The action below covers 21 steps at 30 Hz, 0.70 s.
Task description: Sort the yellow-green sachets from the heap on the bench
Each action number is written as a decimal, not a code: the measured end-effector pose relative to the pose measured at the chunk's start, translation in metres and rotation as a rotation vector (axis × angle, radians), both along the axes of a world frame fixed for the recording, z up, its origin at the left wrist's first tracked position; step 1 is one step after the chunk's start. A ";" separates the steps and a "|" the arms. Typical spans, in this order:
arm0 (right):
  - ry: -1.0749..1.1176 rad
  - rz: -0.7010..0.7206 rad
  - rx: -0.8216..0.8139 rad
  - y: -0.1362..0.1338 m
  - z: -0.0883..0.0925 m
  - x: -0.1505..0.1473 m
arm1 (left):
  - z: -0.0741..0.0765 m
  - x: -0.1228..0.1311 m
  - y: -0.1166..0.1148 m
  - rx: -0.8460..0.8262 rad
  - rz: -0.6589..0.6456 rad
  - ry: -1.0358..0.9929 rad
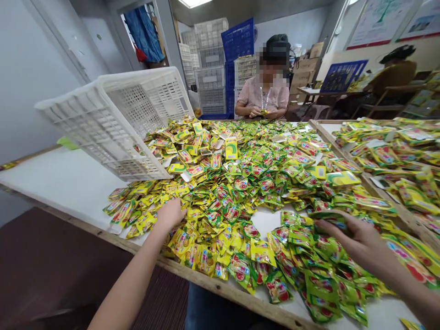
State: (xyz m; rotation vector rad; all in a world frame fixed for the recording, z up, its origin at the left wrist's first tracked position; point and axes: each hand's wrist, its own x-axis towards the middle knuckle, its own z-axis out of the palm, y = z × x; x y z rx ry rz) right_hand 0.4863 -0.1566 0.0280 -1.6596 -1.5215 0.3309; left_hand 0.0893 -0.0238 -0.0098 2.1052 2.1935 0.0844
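Observation:
My left hand (171, 214) reaches down into a heap of small yellow packets (206, 259), some printed with pineapples. Its fingertips are hidden against the packets, so I cannot see if it grips one. On the right, my right hand (359, 233) has its thumb and fingers closed around a green packet (332, 219). Below that hand lies a pile of green packets with red watermelon pictures (319, 288). Mixed green and yellow packets and small flat yellow boxes (231, 149) cover the middle of the table.
A white plastic crate (137, 169) lies tipped on its side at the left of the heap. Across the table sits a person (263, 98) holding a small packet. A wooden strip (374, 188) divides off more packets at right. Stacked crates (210, 68) stand behind.

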 end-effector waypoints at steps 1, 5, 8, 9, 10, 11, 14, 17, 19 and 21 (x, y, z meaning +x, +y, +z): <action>0.043 0.052 -0.031 0.002 0.001 -0.010 | 0.001 0.002 -0.001 0.022 0.000 -0.013; 0.303 0.231 -0.198 0.014 0.002 -0.049 | 0.015 0.020 -0.020 0.202 -0.085 -0.144; 0.502 0.315 -0.300 0.025 0.000 -0.082 | 0.026 0.047 -0.042 0.270 -0.362 -0.569; 0.560 0.333 -0.314 0.029 -0.001 -0.094 | 0.028 0.057 -0.048 0.254 -0.452 -0.720; 0.620 0.353 -0.327 0.033 -0.002 -0.105 | 0.029 0.066 -0.052 0.227 -0.522 -0.835; 0.682 0.380 -0.345 0.036 -0.003 -0.115 | 0.029 0.074 -0.056 0.197 -0.565 -0.895; 0.849 0.451 -0.412 0.040 -0.007 -0.134 | 0.026 0.090 -0.063 0.174 -0.614 -0.924; 0.872 0.458 -0.422 0.036 -0.011 -0.134 | 0.021 0.099 -0.070 0.168 -0.634 -0.906; 0.748 0.452 -0.403 0.029 -0.013 -0.127 | 0.019 0.104 -0.071 0.116 -0.685 -0.902; 0.627 0.458 -0.410 0.020 -0.014 -0.118 | 0.021 0.106 -0.059 0.039 -0.737 -0.815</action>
